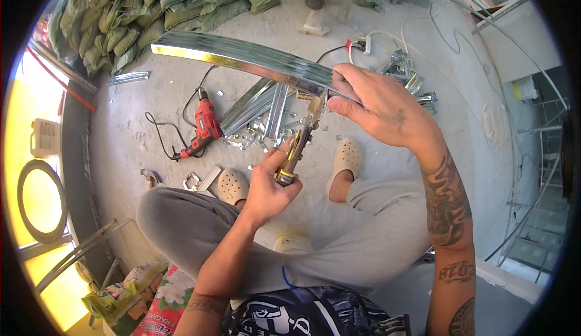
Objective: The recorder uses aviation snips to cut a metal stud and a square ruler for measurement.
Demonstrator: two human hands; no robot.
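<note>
firmly, a left hand curls around the yellow-and-dark grips of a pair of metal snips, fingers wrapped on one side and the thumb along the other. just beyond that hand, the worn steel jaws point up to the lower edge of a long metal channel; whether they bite into it cannot be told. a right hand, narrowed to a grip, holds the near end of the channel between thumb and fingers, the shiny, ribbed strip running out leftward from it in midair. below the left hand are the seated worker's soft grey trousers and two perforated beige clogs. left of that hand, a red drill with a black cord lies on the dusty, scuffed concrete floor. between the drill and the snips, cut channel lengths lie above a scatter of small, glinting metal scraps. farthest beyond both hands, plump green woven sacks are stacked in overlapping rows.
</note>
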